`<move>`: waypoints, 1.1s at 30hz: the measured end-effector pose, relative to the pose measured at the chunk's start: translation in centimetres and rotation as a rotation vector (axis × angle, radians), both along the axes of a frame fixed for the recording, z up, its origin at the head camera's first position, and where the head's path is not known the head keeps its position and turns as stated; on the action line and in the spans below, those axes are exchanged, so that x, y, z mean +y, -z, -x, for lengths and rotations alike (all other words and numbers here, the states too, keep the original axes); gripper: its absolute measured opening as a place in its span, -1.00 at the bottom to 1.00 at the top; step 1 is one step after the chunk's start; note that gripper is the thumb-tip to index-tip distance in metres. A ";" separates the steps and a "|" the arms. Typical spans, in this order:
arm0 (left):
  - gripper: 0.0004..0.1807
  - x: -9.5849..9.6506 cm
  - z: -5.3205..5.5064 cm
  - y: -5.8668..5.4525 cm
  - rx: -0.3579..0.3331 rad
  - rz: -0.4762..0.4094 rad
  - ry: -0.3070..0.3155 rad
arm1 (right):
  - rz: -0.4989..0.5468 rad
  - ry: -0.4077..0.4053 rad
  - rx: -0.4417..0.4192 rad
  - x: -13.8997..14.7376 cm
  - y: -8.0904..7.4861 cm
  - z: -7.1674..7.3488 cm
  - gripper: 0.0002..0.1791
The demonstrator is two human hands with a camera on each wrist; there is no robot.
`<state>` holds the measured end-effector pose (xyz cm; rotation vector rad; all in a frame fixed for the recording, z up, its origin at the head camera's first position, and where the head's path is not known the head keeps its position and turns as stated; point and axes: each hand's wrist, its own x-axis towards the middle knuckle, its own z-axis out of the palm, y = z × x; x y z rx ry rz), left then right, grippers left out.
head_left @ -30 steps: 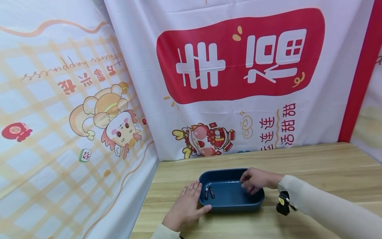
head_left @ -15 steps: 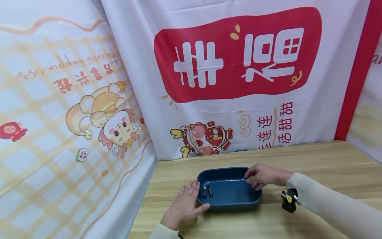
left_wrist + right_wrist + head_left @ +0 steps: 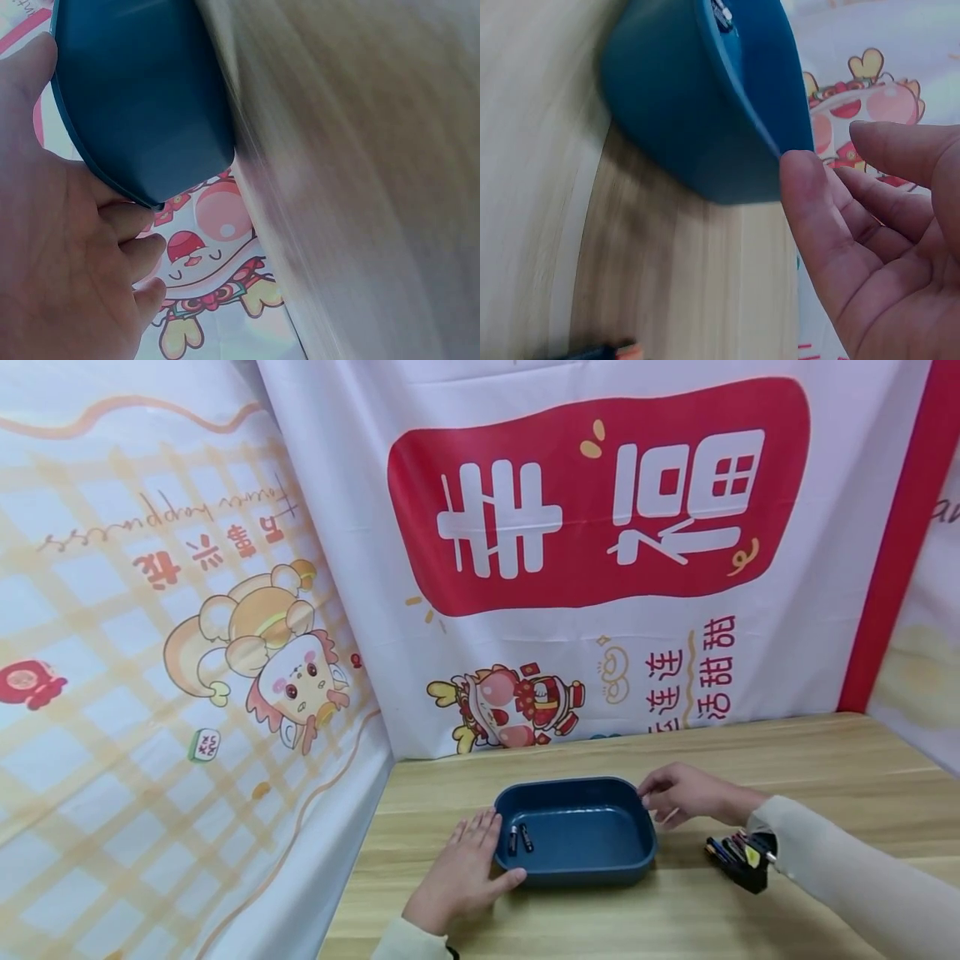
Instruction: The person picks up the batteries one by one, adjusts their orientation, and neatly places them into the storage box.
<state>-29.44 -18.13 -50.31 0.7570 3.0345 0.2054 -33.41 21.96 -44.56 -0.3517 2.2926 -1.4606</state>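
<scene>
A dark blue oblong box (image 3: 577,868) stands on the wooden table. Two small dark batteries (image 3: 513,841) lie inside it near the left end. My left hand (image 3: 459,877) rests against that end, fingers along the left wall and thumb at the front corner. In the left wrist view the thumb (image 3: 41,64) touches the rim. My right hand (image 3: 693,793) is at the box's right end, holding nothing. The right wrist view shows its fingers loosely bent and apart, one fingertip (image 3: 802,161) very near or touching the rim; contact is unclear.
Under the right wrist is a black object (image 3: 738,860) with several thin coloured pieces, partly hidden by the cuff. A black piece with an orange end (image 3: 626,351) shows low in the right wrist view. Printed cloth (image 3: 600,652) hangs behind the wooden table (image 3: 787,760).
My right hand has moved out of the box to the right, past its rim. More of the black object under the wrist shows. The left hand and both batteries stay in place.
</scene>
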 end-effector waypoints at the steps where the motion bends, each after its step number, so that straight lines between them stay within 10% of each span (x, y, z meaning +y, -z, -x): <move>1: 0.07 0.0 0.0 0.0 0.000 0.000 0.000 | -0.009 0.011 -0.005 0.3 0.1 0.0 -0.70; 33: 0.08 0.1 0.2 0.2 0.002 0.006 -0.021 | -0.140 0.175 -0.047 10.6 3.0 -1.2 -0.61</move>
